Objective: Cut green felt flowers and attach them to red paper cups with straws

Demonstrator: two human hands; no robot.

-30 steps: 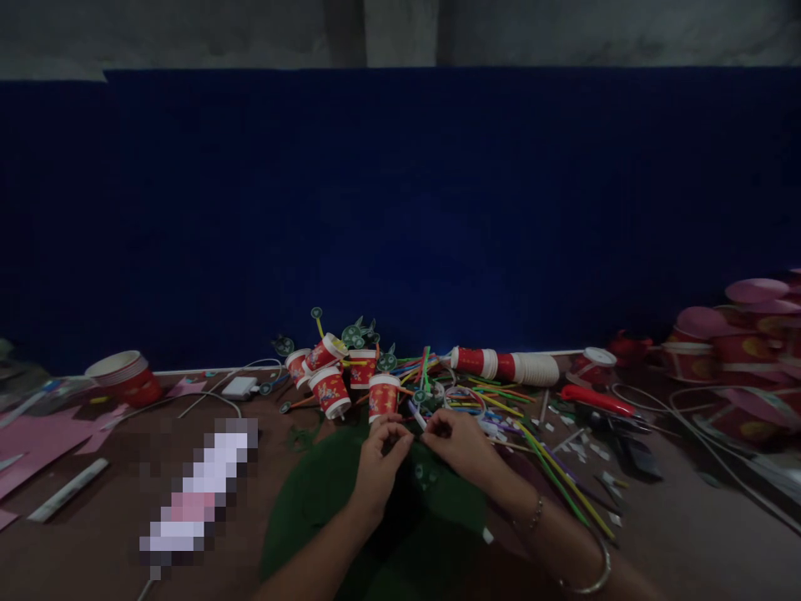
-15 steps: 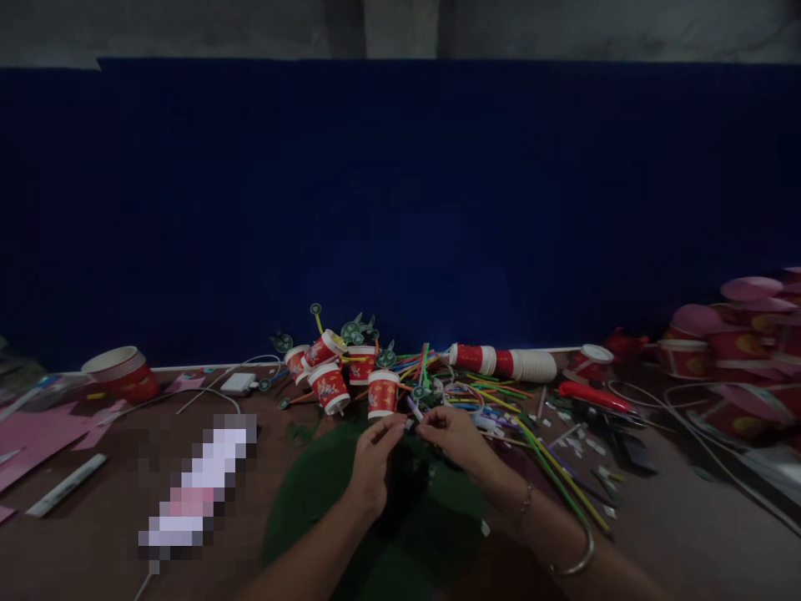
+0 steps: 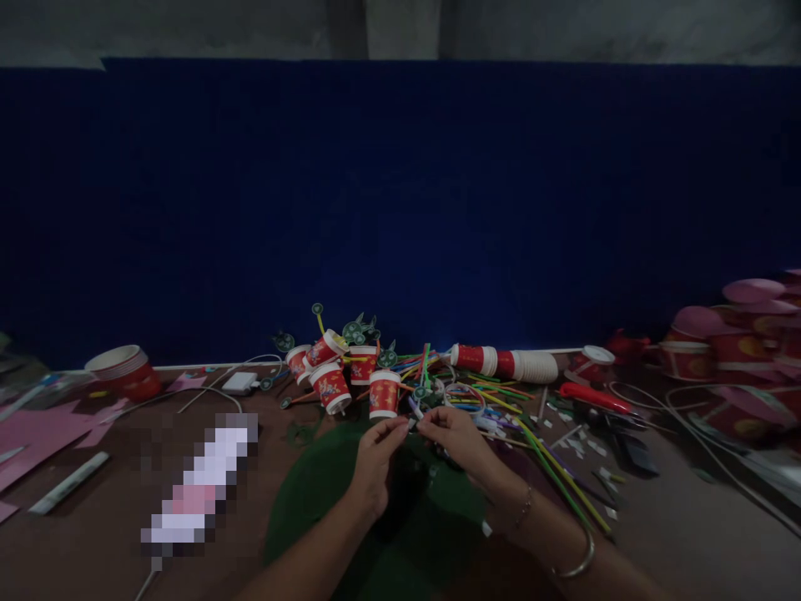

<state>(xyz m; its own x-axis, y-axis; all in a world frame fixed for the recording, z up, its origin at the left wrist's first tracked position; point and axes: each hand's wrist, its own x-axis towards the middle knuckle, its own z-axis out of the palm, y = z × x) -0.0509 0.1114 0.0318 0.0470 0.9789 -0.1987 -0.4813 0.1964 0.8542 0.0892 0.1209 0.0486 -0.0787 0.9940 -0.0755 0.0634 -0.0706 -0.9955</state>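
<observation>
Pinching a small pale piece (image 3: 411,424) at its fingertips, the left hand (image 3: 373,467) is facing the right hand (image 3: 460,442), whose bent fingers are hovering right beside that piece; whether the right grip is clasping anything, I cannot tell. Both are working above dark green material (image 3: 313,501) on the bench (image 3: 206,576). A red patterned cup (image 3: 384,395) is standing just beyond, with thin coloured rods (image 3: 563,474) lying to the right.

1 tiny pale scrap (image 3: 411,425), its shape too small to tell, sits pinched in the left hand (image 3: 377,457), lower centre of the frame. Just above it, 1 purple-and-white stick (image 3: 415,407) tilts, upper end leaning left, meeting the right hand's (image 3: 455,438) fingertips.
</observation>
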